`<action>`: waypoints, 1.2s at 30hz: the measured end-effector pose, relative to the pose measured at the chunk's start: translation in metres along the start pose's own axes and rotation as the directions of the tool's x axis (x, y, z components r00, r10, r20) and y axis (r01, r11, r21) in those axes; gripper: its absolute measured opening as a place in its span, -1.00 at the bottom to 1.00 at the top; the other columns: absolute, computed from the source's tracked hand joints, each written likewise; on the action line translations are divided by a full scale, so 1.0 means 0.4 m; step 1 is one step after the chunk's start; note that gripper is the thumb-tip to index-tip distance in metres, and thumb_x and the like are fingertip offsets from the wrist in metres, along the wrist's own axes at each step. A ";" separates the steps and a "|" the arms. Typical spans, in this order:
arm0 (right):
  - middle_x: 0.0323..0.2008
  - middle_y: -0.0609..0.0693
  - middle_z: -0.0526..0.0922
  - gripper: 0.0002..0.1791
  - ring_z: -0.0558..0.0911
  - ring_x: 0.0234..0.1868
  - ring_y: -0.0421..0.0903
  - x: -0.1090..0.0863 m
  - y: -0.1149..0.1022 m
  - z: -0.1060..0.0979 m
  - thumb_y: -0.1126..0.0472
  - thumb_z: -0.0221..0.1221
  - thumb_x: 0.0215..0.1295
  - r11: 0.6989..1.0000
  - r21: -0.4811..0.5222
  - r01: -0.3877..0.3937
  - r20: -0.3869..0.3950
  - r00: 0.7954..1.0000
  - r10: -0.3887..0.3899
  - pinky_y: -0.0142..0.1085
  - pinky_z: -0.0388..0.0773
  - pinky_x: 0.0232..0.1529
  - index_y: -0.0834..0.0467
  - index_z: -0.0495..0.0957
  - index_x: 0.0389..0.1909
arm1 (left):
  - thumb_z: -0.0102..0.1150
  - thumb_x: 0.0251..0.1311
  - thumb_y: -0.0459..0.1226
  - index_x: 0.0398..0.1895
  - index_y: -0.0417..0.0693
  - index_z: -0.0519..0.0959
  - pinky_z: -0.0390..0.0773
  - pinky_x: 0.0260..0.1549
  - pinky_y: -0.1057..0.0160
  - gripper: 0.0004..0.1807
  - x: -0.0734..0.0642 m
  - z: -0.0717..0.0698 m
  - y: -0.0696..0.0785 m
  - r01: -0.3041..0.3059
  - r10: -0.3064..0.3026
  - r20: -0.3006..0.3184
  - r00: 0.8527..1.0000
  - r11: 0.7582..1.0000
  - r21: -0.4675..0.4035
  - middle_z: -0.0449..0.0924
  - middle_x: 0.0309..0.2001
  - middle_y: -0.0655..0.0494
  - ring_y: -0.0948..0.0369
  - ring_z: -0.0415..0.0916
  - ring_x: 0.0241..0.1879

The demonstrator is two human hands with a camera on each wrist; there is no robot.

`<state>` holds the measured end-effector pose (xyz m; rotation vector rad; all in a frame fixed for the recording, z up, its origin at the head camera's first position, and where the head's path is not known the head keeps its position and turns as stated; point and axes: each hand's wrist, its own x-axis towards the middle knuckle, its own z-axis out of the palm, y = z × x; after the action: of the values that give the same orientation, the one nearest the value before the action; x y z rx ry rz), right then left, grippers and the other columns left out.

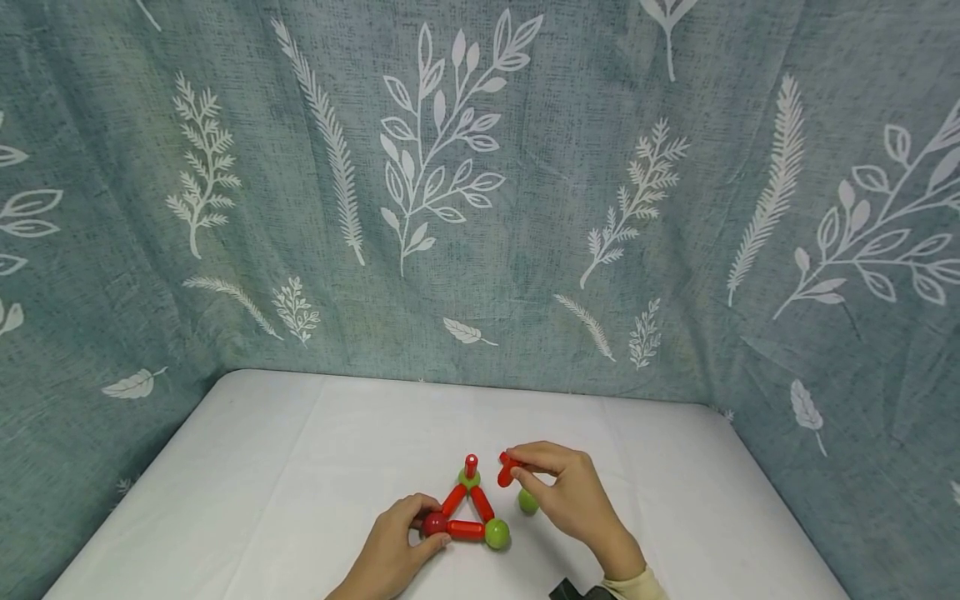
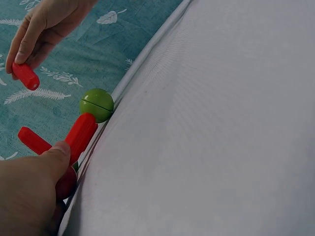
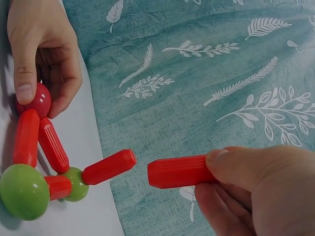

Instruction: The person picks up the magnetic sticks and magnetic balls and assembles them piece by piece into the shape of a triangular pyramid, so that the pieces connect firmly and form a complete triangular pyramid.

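Note:
A triangle of three red rods lies on the white table, its corners a red ball, a green ball at the front right and another green ball at the back. From that back ball a further red rod sticks upward. My left hand grips the red ball between thumb and fingers. Beside the triangle, raised above the table, my right hand pinches a red rod by one end, its free end pointing toward the upright rod. The right hand's palm side is partly hidden in the head view.
A loose green ball sits on the table under the right hand. The white-covered table ends at the back against a teal cloth with white leaf prints. A black object shows near the right sleeve.

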<state>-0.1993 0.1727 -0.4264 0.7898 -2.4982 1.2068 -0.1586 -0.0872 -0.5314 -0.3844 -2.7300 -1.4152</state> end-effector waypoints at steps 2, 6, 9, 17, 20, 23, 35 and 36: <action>-0.11 -0.18 0.80 -0.75 0.74 -0.09 -0.27 0.000 -0.003 0.000 0.32 0.40 0.23 1.000 -0.019 0.017 0.012 1.000 -0.016 -0.35 0.70 -0.08 0.02 0.79 -0.09 | 0.41 0.21 0.02 0.05 0.11 0.57 0.60 -0.11 0.37 -0.58 0.000 0.000 -0.001 0.000 0.000 0.001 1.000 1.000 -0.002 0.61 -0.05 0.29 0.40 0.52 -0.14; -0.13 -0.18 0.80 -0.73 0.74 -0.11 -0.28 -0.001 -0.006 0.002 0.31 0.41 0.21 0.997 -0.050 0.055 0.021 0.998 -0.054 -0.34 0.70 -0.10 -0.01 0.78 -0.08 | 0.41 0.20 0.02 0.05 0.11 0.57 0.61 -0.11 0.37 -0.58 0.000 0.000 -0.002 0.005 -0.005 0.000 1.000 1.000 -0.003 0.61 -0.05 0.29 0.40 0.51 -0.14; -0.16 -0.19 0.80 -0.70 0.74 -0.10 -0.25 -0.002 -0.006 0.004 0.35 0.42 0.18 0.996 -0.054 0.072 0.028 0.997 -0.071 -0.33 0.70 -0.10 0.02 0.78 -0.07 | 0.42 0.19 0.03 0.04 0.11 0.57 0.61 -0.12 0.37 -0.57 0.000 0.000 -0.001 0.015 -0.015 0.002 1.000 1.000 -0.002 0.61 -0.06 0.28 0.39 0.51 -0.15; -0.16 -0.24 0.78 -0.70 0.73 -0.09 -0.27 -0.006 -0.008 0.008 0.33 0.42 0.20 0.999 -0.038 0.034 0.092 0.995 -0.031 -0.33 0.70 -0.08 0.00 0.78 -0.06 | 0.42 0.18 0.04 0.05 0.10 0.57 0.60 -0.13 0.37 -0.55 -0.002 0.001 0.004 0.027 -0.027 -0.001 1.000 1.000 0.012 0.61 -0.06 0.28 0.39 0.50 -0.16; -0.15 -0.17 0.78 -0.71 0.72 -0.17 -0.31 -0.007 -0.009 0.010 0.34 0.41 0.21 0.999 -0.021 0.025 0.117 0.993 -0.022 -0.37 0.70 -0.19 0.03 0.78 -0.05 | 0.42 0.19 0.05 0.05 0.10 0.57 0.60 -0.13 0.37 -0.56 -0.002 0.000 0.006 0.023 -0.023 -0.004 1.000 1.000 0.014 0.61 -0.06 0.28 0.39 0.50 -0.15; -0.16 -0.15 0.78 -0.72 0.70 -0.22 -0.35 -0.008 -0.009 0.012 0.34 0.41 0.22 1.000 -0.022 0.014 0.134 0.991 -0.011 -0.35 0.71 -0.23 0.04 0.78 -0.06 | 0.41 0.19 0.04 0.05 0.10 0.57 0.60 -0.13 0.36 -0.56 -0.001 -0.001 0.007 0.013 -0.012 -0.008 1.000 1.000 0.016 0.61 -0.07 0.29 0.40 0.50 -0.15; -0.15 -0.13 0.78 -0.74 0.69 -0.24 -0.39 -0.008 -0.001 0.025 0.35 0.36 0.25 0.998 -0.069 0.007 0.218 0.976 0.008 -0.22 0.71 -0.08 0.05 0.78 -0.07 | 0.41 0.20 0.02 0.04 0.09 0.57 0.59 -0.13 0.36 -0.58 -0.001 -0.001 0.006 0.003 -0.003 -0.011 1.000 1.000 0.017 0.60 -0.07 0.30 0.41 0.49 -0.15; -0.14 -0.12 0.78 -0.74 0.69 -0.23 -0.39 -0.008 -0.001 0.026 0.35 0.36 0.25 0.997 -0.074 0.005 0.224 0.974 0.012 -0.23 0.71 -0.08 0.05 0.78 -0.07 | 0.41 0.21 0.02 0.04 0.10 0.57 0.59 -0.13 0.36 -0.58 -0.001 -0.001 0.006 0.006 -0.006 -0.011 1.000 1.000 0.017 0.60 -0.07 0.30 0.41 0.49 -0.15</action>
<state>-0.1965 0.1655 -0.4341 0.9511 -2.7069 1.0719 -0.1575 -0.0864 -0.5291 -0.3667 -2.7349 -1.3908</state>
